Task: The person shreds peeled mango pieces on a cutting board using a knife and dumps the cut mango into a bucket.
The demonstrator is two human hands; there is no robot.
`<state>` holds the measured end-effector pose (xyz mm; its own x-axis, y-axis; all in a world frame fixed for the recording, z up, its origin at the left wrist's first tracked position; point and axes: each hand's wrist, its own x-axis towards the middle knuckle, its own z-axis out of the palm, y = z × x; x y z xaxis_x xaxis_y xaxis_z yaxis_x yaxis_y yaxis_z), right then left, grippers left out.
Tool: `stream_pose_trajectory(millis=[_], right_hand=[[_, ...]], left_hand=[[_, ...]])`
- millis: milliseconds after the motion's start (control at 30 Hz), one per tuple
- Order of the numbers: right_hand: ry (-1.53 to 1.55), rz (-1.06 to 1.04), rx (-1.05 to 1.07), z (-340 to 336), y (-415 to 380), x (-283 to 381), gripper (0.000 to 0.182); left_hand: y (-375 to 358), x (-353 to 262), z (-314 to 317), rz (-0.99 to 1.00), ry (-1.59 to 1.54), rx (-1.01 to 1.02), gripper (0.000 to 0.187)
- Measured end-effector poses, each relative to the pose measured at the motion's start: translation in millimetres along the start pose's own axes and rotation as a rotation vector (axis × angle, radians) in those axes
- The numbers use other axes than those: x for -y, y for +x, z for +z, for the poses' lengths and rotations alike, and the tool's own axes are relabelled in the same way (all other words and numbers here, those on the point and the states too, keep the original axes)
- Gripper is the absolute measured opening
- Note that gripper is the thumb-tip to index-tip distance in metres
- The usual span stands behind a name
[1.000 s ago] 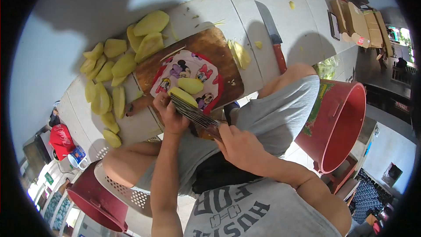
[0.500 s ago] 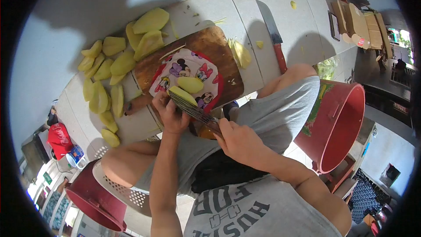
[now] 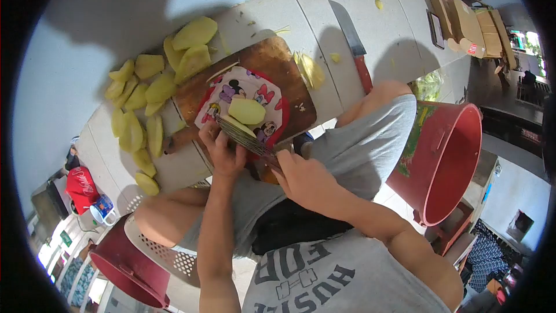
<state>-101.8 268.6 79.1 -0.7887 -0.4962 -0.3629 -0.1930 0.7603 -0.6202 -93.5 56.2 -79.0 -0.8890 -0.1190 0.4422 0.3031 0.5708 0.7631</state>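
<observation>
My right hand is closed around the handle of a knife whose blade looks striped, like several thin blades side by side. The blade lies along a peeled pale-green mango piece. Curled fingers of my left hand grip this piece at its lower left side, partly hidden by the blade. Another peeled mango piece rests beside it on a cartoon-print cloth with a red edge. Under the cloth is a wooden cutting board, its handle pointing left.
Several peeled mango pieces lie left of the board. Cut slices are at its right. A large knife with a red handle lies farther right on the tiles. Red tubs and a white basket flank my legs.
The knife and both hands have shifted slightly left with the view. The mango piece on the cloth appears turned a little. Both hands keep their grips.
</observation>
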Motion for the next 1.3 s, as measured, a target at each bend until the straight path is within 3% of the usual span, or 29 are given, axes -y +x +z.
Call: stream_pose_trajectory(millis=[300,500,833,1300], right_hand=[[0.03,-0.039,-0.05,-9,-16,5,0.025],[0.041,-0.021,-0.027,-7,-8,2,0.026],[-0.012,-0.024,-0.028,39,37,-27,0.024],[0.007,-0.022,-0.038,-10,-17,8,0.026]], left_hand=[[-1,5,-4,0.031,0.098,0.069,0.045],[-1,4,0,-0.028,-0.028,0.007,0.046],[4,3,-1,0.006,0.011,0.009,0.045],[1,5,-3,0.054,0.091,0.077,0.047]])
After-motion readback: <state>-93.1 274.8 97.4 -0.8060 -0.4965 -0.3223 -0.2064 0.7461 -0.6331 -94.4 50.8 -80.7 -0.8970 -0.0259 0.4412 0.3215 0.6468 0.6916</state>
